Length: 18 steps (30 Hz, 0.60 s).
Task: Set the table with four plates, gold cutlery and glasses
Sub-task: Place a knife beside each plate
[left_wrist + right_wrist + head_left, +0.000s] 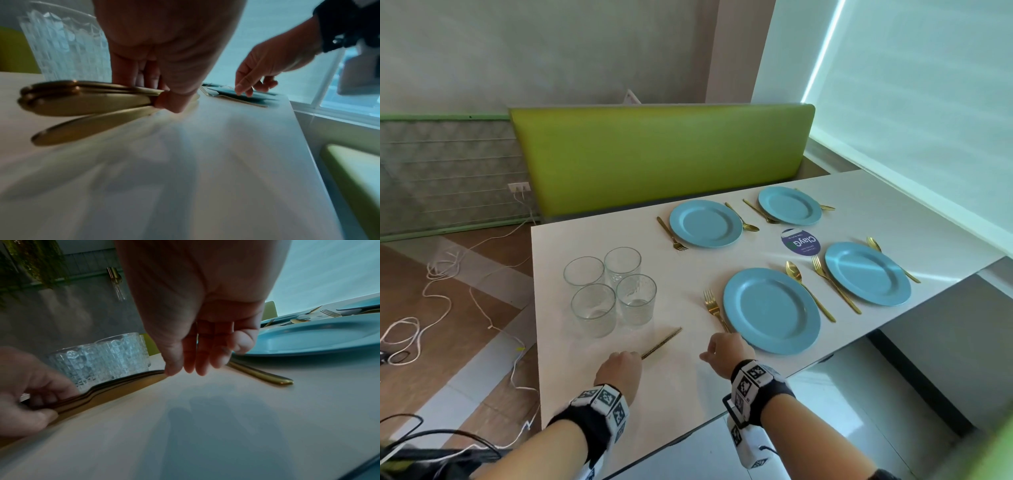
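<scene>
Several blue plates lie on the white table (681,394), each with a gold fork and spoon beside it; the nearest plate (772,310) has a fork (714,310) on its left and a spoon (808,291) on its right. My left hand (619,363) grips a bundle of gold knives (662,342) by their handles (82,100), blades pointing toward the plates. My right hand (722,353) hovers over the fork's handle end (261,374), its fingers (197,366) hanging straight and holding nothing. Several empty glasses (613,291) stand clustered left of the plates.
A green bench back (661,154) runs along the table's far side. A bright window blind (911,102) fills the right. A round purple sticker (799,242) lies between the plates. White cables (448,291) trail over the floor on the left.
</scene>
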Available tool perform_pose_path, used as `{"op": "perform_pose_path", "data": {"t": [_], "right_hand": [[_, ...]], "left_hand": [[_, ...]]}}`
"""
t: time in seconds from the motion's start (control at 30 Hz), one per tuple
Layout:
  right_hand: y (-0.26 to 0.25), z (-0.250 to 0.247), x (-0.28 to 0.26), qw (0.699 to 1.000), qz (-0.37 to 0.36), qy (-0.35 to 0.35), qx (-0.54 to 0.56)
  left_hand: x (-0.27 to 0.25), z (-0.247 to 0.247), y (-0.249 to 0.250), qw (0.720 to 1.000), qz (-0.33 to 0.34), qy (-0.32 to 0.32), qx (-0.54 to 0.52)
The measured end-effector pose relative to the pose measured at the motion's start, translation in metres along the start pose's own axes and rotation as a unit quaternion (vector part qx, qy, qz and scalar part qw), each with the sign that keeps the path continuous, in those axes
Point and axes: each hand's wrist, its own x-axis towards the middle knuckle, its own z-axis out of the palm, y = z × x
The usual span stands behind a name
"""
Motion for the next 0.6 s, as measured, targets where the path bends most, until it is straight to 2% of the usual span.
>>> {"op": "perform_pose_path", "data": {"t": [0.1,0.2,0.27,0.37,0.43,0.6], "right_hand": [[-0.004,-0.001,0.000,1.000,-0.017,-0.021,0.009],[-0.010,-0.003,0.005,0.998,-0.026,-0.028,0.057],[-0.013,-0.007,0.007,0.990,-0.024,-0.043,0.129],[-0.021,-0.013,0.006,0.966,-0.015,-0.096,0.241],[-0.023,-0.014,0.007,0.955,-0.013,-0.091,0.282],[-0.021,-0.015,0.013,0.936,0.010,-0.062,0.346]], "left_hand": [[0.004,-0.015,0.005,0.997,-0.014,-0.040,-0.067],[0.011,-0.030,0.015,0.978,-0.016,-0.068,-0.199],[0.015,-0.037,0.023,0.949,-0.043,-0.067,-0.306],[0.018,-0.047,0.037,0.878,-0.063,-0.072,-0.469],[0.020,-0.052,0.044,0.840,-0.064,-0.083,-0.532],[0.028,-0.055,0.049,0.808,-0.051,-0.099,-0.579]]}}
